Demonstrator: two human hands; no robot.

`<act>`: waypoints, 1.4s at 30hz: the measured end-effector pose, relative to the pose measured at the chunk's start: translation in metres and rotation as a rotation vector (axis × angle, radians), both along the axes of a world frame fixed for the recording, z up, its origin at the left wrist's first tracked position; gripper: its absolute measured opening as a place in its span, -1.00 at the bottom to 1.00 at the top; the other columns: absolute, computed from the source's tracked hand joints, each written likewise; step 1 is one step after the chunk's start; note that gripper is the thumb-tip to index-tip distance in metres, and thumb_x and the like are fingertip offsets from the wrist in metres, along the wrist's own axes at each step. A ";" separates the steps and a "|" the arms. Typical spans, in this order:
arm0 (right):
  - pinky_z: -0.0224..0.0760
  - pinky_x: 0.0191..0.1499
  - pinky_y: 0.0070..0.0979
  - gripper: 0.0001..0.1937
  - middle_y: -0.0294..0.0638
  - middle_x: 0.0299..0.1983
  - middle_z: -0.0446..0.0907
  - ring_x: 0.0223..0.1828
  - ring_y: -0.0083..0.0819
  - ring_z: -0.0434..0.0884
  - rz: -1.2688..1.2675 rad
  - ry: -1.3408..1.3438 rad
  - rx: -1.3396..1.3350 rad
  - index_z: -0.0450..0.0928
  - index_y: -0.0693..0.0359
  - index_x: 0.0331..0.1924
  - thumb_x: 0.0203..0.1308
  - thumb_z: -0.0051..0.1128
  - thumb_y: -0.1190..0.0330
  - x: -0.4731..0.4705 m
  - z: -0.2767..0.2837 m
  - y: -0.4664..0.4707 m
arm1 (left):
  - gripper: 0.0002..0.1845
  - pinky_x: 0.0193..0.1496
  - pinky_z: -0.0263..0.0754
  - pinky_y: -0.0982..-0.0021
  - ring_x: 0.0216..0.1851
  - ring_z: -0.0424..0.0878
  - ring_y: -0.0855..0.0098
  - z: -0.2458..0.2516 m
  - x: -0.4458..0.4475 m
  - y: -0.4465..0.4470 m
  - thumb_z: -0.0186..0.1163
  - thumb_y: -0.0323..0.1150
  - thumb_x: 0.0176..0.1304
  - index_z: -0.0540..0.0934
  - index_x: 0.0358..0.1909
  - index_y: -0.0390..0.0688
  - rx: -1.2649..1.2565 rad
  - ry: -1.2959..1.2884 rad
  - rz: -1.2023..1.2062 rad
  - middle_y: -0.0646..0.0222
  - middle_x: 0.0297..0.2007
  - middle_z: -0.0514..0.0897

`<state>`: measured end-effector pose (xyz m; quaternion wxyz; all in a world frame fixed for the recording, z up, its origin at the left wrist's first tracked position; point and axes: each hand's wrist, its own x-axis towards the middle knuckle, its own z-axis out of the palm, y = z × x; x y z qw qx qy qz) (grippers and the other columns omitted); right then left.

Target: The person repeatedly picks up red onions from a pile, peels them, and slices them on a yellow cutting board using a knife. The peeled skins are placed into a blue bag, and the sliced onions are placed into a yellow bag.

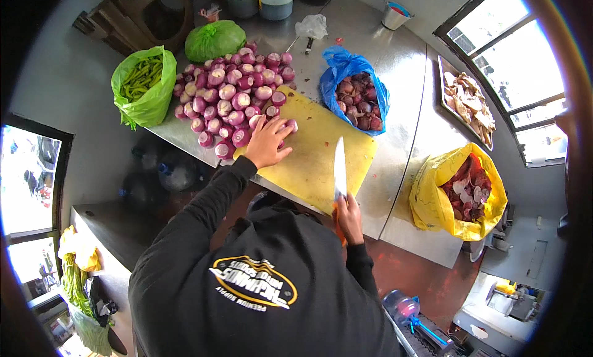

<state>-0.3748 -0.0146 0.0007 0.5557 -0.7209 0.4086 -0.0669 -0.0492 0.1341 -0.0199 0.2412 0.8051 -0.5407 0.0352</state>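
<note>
A kitchen knife point(340, 167) with an orange handle is in my right hand point(350, 218), its blade pointing away from me over the right part of a yellow cutting board point(319, 143). My left hand point(268, 141) lies with spread fingers at the right edge of a large pile of peeled red onions point(227, 92), touching some of them. Whether it grips one cannot be told. The pile spreads over the board's left part and the steel table. Beyond the board, a blue plastic bag point(331, 79) holds unpeeled red onions point(361, 99).
Green chillies fill a green bag point(155, 97) at the left; a tied green bag point(215, 39) stands behind the onions. At the right are a yellow sack point(426, 190) of onion skins and a tray point(442, 90) of pale food pieces. Another knife point(309, 45) lies farther back.
</note>
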 end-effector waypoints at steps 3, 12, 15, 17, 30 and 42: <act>0.53 -0.48 -0.33 -0.72 -0.15 -0.45 0.61 -0.52 -0.40 0.65 0.051 0.099 0.073 0.56 0.27 -0.07 0.66 0.03 0.20 0.060 -0.017 0.005 | -0.27 0.68 0.02 -0.19 0.57 0.36 -0.02 -0.011 -0.016 0.002 0.42 0.03 0.29 0.59 0.43 -0.10 -0.076 0.016 0.100 0.04 0.49 0.49; 0.46 -0.64 -0.25 -0.78 -0.09 -0.52 0.57 -0.71 -0.29 0.60 0.133 0.133 0.173 0.42 0.28 -0.10 0.65 -0.01 0.27 0.151 -0.014 0.063 | -0.32 0.55 0.22 -0.13 0.56 0.36 -0.11 -0.009 -0.027 -0.021 0.39 -0.05 0.28 0.63 0.36 -0.22 -0.204 0.129 0.321 -0.09 0.51 0.45; 0.43 -0.64 -0.27 -0.77 -0.11 -0.53 0.56 -0.72 -0.31 0.59 0.125 0.141 0.162 0.44 0.30 -0.12 0.65 -0.02 0.29 0.150 -0.017 0.067 | -0.31 0.52 0.24 -0.14 0.53 0.37 -0.10 -0.004 -0.027 -0.021 0.39 -0.06 0.29 0.61 0.38 -0.22 -0.186 0.143 0.307 -0.07 0.47 0.48; 0.45 -0.60 -0.24 -0.74 -0.08 -0.52 0.59 -0.72 -0.29 0.58 0.143 0.172 0.156 0.48 0.32 -0.14 0.65 -0.01 0.26 0.143 -0.014 0.060 | -0.30 0.52 0.25 -0.14 0.51 0.40 -0.10 -0.002 -0.026 -0.021 0.39 -0.08 0.29 0.59 0.40 -0.22 -0.183 0.151 0.297 -0.07 0.45 0.49; 0.42 -0.63 -0.45 -0.71 -0.23 -0.58 0.53 -0.69 -0.45 0.54 -0.039 0.053 0.417 0.41 0.19 -0.11 0.73 -0.04 0.14 0.123 -0.024 0.114 | -0.23 0.58 0.22 -0.11 0.52 0.40 -0.07 -0.001 -0.029 -0.003 0.41 -0.23 0.25 0.47 0.49 -0.27 -0.123 0.237 0.031 -0.04 0.50 0.43; 0.44 -0.60 -0.52 -0.79 -0.34 -0.45 0.54 -0.64 -0.57 0.52 -0.210 -0.151 0.653 0.43 0.13 -0.06 0.71 0.04 0.18 0.125 -0.029 0.135 | -0.26 0.66 0.15 -0.13 0.66 0.24 -0.06 -0.010 -0.014 0.015 0.12 -0.56 0.27 0.39 0.57 -0.33 -0.119 0.321 -0.186 -0.02 0.57 0.37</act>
